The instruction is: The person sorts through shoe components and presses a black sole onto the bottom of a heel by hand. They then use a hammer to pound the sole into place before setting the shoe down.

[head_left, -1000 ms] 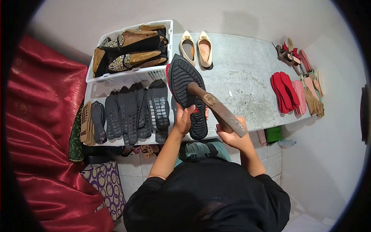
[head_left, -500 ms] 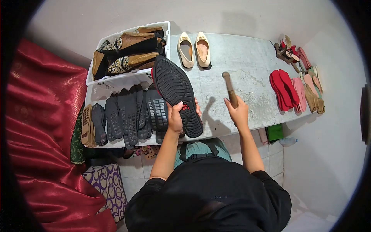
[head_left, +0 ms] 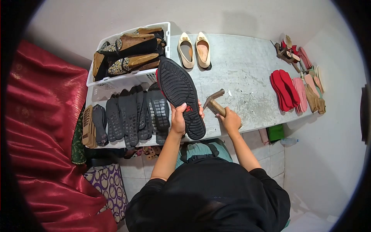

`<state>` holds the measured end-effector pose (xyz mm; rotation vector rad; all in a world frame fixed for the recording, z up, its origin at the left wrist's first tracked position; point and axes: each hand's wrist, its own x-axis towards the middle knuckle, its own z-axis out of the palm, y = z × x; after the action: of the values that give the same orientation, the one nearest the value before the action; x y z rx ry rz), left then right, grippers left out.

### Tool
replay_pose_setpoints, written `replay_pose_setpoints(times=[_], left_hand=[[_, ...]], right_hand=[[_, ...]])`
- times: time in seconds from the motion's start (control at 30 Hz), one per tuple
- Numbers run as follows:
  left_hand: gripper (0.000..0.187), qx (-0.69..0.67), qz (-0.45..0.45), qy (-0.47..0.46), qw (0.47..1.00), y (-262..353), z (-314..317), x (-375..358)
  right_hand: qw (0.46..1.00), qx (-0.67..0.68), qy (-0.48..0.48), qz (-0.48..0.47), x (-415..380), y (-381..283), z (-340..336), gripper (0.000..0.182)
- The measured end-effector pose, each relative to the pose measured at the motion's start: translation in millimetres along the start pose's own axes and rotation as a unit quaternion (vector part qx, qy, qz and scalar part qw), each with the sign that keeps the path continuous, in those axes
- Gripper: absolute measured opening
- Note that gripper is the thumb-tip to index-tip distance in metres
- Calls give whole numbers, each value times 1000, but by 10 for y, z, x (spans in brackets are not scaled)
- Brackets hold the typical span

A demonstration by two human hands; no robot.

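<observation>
My left hand (head_left: 179, 119) is closed round a shoe (head_left: 179, 89) near its heel end. The shoe's black ribbed sole with red lettering faces up toward me, and a strip of red shows along its left edge. In my right hand (head_left: 231, 120) is a hammer (head_left: 216, 107), gripped by its wooden handle, its metal head pointing toward the shoe but apart from it. Both are held over the front part of the table (head_left: 247, 58). Most of the shoe's upper is hidden behind the sole.
A white plastic basket (head_left: 119, 80) holds several shoes on wooden lasts. Dark soles (head_left: 129, 112) lie in a row before it. Cream shoes (head_left: 202, 48) stand at the back. Red insoles (head_left: 284, 90) and pink insoles (head_left: 299, 94) lie on the right, near a wall. Red cloth (head_left: 50, 135) hangs left.
The hammer has come down and turned, so its head now points left toward the shoe. My right hand has shifted slightly left and lower. The shoe has moved a little right.
</observation>
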<state>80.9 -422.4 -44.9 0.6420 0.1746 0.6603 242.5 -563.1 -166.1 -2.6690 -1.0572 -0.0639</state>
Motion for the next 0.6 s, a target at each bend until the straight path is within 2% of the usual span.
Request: replay_pose_setpoints(times=[0.27,0.37,0.43,0.47,0.53,0.57,0.6], left_hand=[[33,-2,5,-14,1000,-13,-29,38],[32,-5,14,-7,1000,-33,-28,66],[33,8,24,7,1000,-34,-27,88],[33,21,31,22,999,-39,-27,95],[30,1,37,30,999,-52,-90,133],[30,-19,43,39,998,-61,-129,156],[32,-20,56,34,998,-65,-154,176]], right_hand=[[998,-26,24,-46,-30,34,53,49],[999,37,-17,-22,32,1,55,43],[952,281,78,-97,59,-180,-174,42],[952,281,78,-97,27,-269,-341,42],[879,352,137,-290,-84,-501,-800,48],[860,338,133,-358,-121,-561,-883,58],[856,274,135,-416,-182,-686,-1050,61]])
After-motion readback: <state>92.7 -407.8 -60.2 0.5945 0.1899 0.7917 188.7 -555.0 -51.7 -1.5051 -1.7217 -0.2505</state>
